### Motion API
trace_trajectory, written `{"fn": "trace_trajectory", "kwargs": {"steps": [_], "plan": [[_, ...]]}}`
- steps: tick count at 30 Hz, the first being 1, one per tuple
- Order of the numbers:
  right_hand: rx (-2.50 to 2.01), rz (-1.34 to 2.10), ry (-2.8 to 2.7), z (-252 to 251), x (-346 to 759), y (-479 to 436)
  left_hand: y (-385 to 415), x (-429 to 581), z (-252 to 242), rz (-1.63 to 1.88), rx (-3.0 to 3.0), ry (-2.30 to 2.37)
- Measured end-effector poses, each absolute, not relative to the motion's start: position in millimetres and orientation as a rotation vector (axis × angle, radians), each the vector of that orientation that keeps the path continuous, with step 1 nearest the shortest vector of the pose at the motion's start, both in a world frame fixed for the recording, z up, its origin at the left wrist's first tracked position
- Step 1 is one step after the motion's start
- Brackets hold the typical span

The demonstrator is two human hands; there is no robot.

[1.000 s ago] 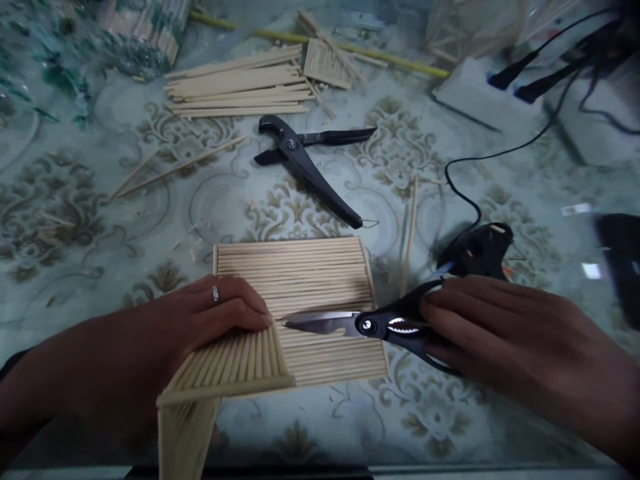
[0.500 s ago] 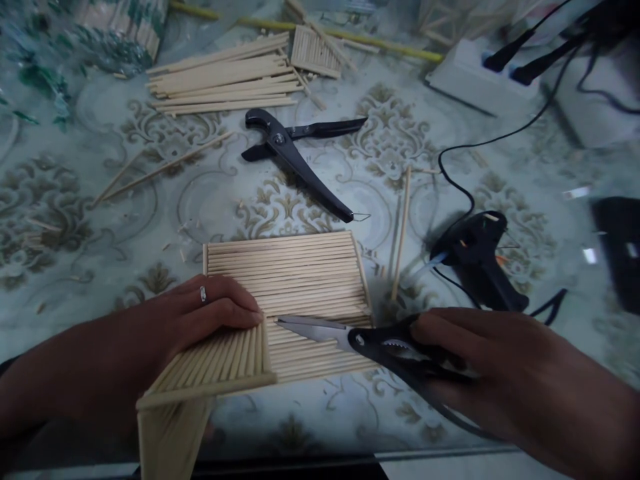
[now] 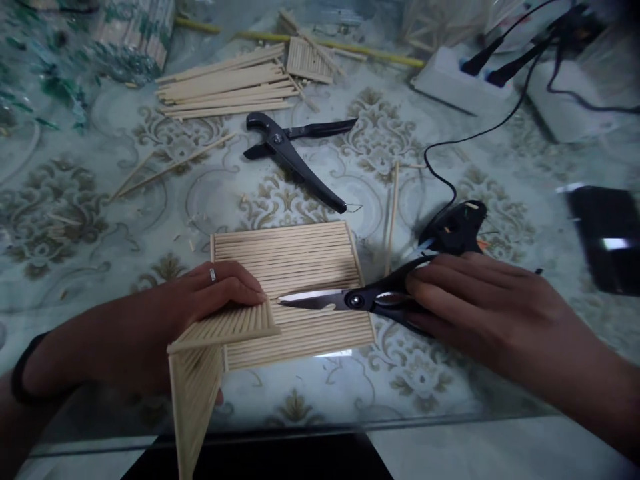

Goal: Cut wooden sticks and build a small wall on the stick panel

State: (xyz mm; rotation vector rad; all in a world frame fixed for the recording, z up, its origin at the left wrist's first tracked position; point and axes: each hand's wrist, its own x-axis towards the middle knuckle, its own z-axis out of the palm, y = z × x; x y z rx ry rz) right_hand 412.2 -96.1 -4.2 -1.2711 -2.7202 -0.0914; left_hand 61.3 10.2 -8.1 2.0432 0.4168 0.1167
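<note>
A flat panel of glued wooden sticks lies on the patterned table. My left hand, with a ring on one finger, is closed over a folded stick piece that stands up at the panel's near left corner. Black-handled scissors lie across the panel, blades pointing left toward my left fingertips. My right hand grips their handles.
Black pliers lie beyond the panel. A heap of loose sticks sits at the back, a black glue gun with its cord at right, a white power strip behind it, and a dark phone at far right.
The scissors swung from slanting to level across the panel, handles moving up and back. The folded stick piece under my left hand has tilted up more steeply. The view shifted slightly.
</note>
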Motion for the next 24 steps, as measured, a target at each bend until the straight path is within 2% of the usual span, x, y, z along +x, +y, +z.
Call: {"fn": "trace_trajectory", "kwargs": {"steps": [8,24], "plan": [[-1.245,-0.105,-2.778,-3.0,413.8,-79.5,10.4,53.4,-18.6,0.074,2.004,0.356],[-1.267,-0.031,-2.685,-8.5,417.2,-82.2,-1.7,56.8,-24.7,0.122,2.027,0.633]]}}
